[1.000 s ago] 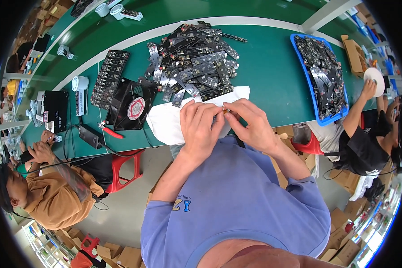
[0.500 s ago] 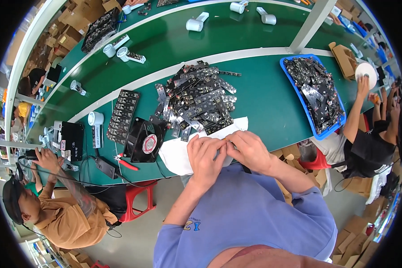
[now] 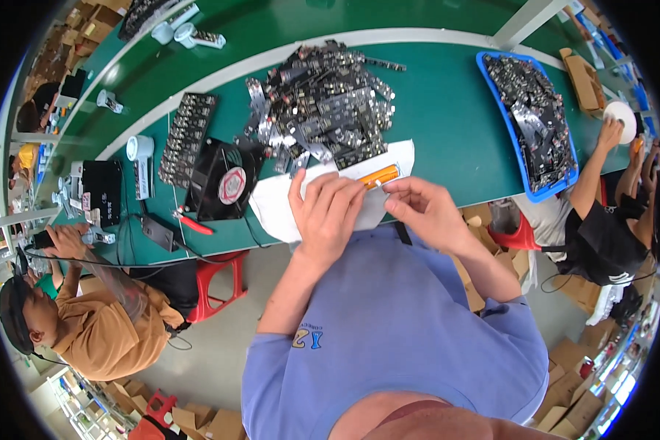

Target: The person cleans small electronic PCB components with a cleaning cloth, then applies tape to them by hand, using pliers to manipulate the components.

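Observation:
My left hand (image 3: 327,217) has its fingers closed around the near end of an orange cylindrical piece (image 3: 381,177), which lies slanted over a white sheet (image 3: 273,210). A small whitish bit shows at the piece's near side. Just to the right, my right hand (image 3: 427,217) has thumb and forefinger drawn together in a pinch; what they hold is too small to make out. Beyond the sheet rises a heap of black, narrow circuit boards (image 3: 323,110). Left of the sheet stands a black cooling fan (image 3: 226,181).
Red-handled cutters (image 3: 195,223) and a black power adapter (image 3: 158,232) lie left of the fan, near a panel of joined boards (image 3: 188,139). A blue tray (image 3: 554,191) full of boards stands at right. Co-workers sit at both sides.
My hands have moved slightly apart, and the orange piece now shows between them. My view has shifted, so the bench things appear higher in the picture.

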The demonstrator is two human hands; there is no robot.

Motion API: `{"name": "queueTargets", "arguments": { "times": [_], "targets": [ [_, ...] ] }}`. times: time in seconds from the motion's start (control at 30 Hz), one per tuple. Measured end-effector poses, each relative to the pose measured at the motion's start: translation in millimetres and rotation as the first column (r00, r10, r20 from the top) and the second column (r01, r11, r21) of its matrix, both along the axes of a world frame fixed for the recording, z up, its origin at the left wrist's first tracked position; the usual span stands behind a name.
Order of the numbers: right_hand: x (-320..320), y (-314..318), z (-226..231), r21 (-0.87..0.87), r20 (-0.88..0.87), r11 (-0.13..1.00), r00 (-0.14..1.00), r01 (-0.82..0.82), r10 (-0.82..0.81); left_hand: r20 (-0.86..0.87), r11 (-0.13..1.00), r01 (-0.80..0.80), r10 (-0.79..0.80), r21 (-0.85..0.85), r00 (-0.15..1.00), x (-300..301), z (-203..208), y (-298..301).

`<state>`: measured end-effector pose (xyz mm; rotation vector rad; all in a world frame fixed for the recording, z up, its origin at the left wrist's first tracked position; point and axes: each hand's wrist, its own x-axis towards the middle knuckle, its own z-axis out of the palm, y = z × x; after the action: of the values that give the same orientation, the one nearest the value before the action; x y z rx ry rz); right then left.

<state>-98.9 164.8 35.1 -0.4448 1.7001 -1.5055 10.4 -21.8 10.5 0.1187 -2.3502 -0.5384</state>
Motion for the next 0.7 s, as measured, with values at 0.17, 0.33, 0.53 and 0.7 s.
{"name": "queueTargets", "arguments": {
  "times": [0.17,0.33,0.53,0.7],
  "targets": [
    [1.3,-3.5,8.7,0.071,-0.227,0.997,0.974,0.0,0.016,0.068,0.998,-0.03,0.034,-0.059,0.997,5.7,-10.1,-2.9],
    [-4.1,-10.6,5.0,-0.001,-0.789,0.997,0.612,-0.076,0.046,0.17,0.995,0.079,-0.068,-0.062,0.983,14.2,-1.2,-8.1],
    [-15.6,-10.5,5.4,0.069,-0.78,0.985,0.607,-0.158,0.152,0.126,0.966,0.153,-0.181,0.206,0.975,16.7,-2.9,-11.7],
    [-25.2,-22.2,11.8,0.091,-0.783,0.972,0.587,-0.218,0.205,0.214,0.944,0.107,-0.18,0.313,0.96,14.5,7.8,-20.6]
  ]
}}
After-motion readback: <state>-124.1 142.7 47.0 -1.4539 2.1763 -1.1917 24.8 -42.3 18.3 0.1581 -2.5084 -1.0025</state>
